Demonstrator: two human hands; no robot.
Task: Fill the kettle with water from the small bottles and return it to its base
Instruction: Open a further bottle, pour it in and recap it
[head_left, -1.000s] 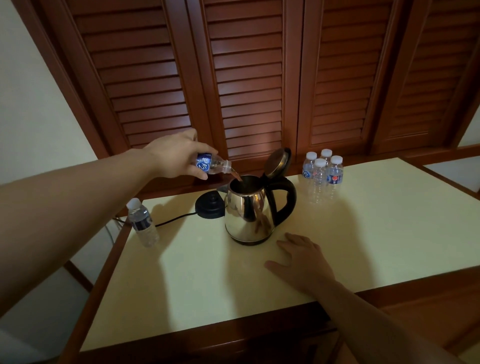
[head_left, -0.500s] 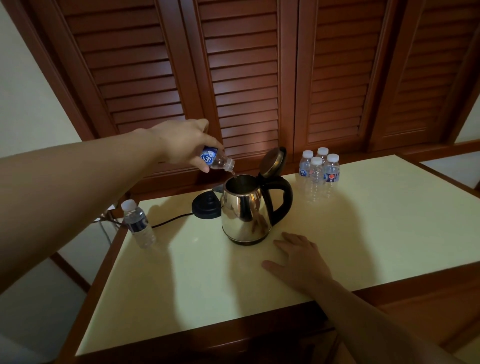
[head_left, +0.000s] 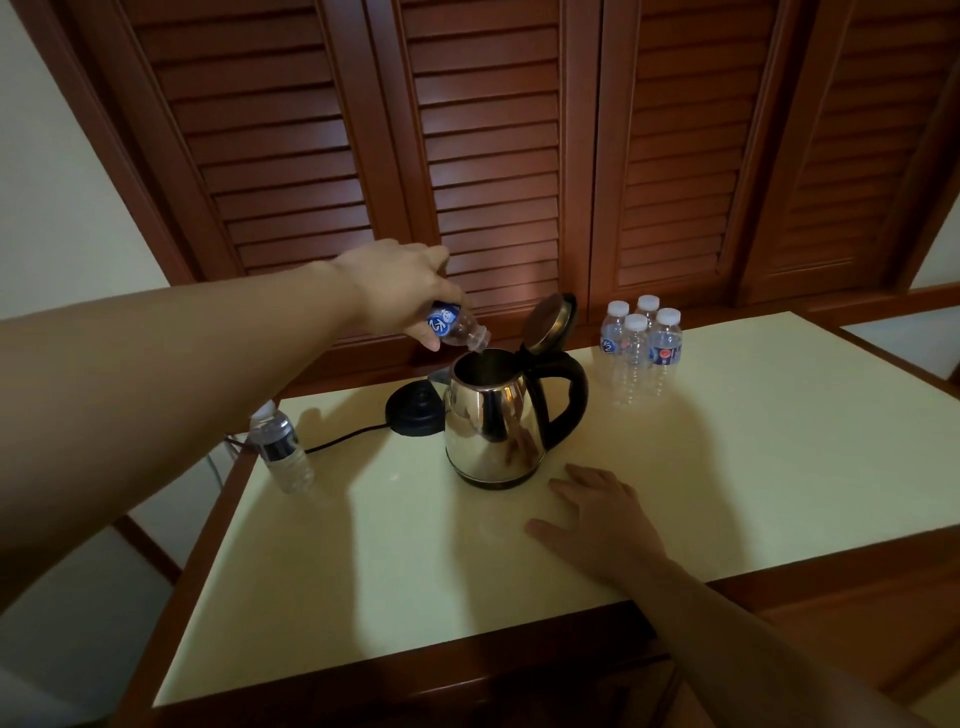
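Note:
A steel kettle (head_left: 493, 426) with a black handle stands on the cream tabletop (head_left: 727, 467), its lid (head_left: 548, 322) flipped up. My left hand (head_left: 400, 288) grips a small blue-labelled bottle (head_left: 454, 327), tipped neck-down over the kettle's open mouth. My right hand (head_left: 597, 514) rests flat on the table just in front and to the right of the kettle. The black kettle base (head_left: 415, 413) sits behind the kettle to its left, with a cord running left.
Several capped small bottles (head_left: 639, 348) stand grouped behind the kettle on the right. One more capped bottle (head_left: 280, 449) stands near the table's left edge. Brown louvred doors (head_left: 493, 156) rise behind the table.
My left hand has tipped the bottle more steeply over the kettle mouth. The view has shifted slightly; my right hand stays flat on the table.

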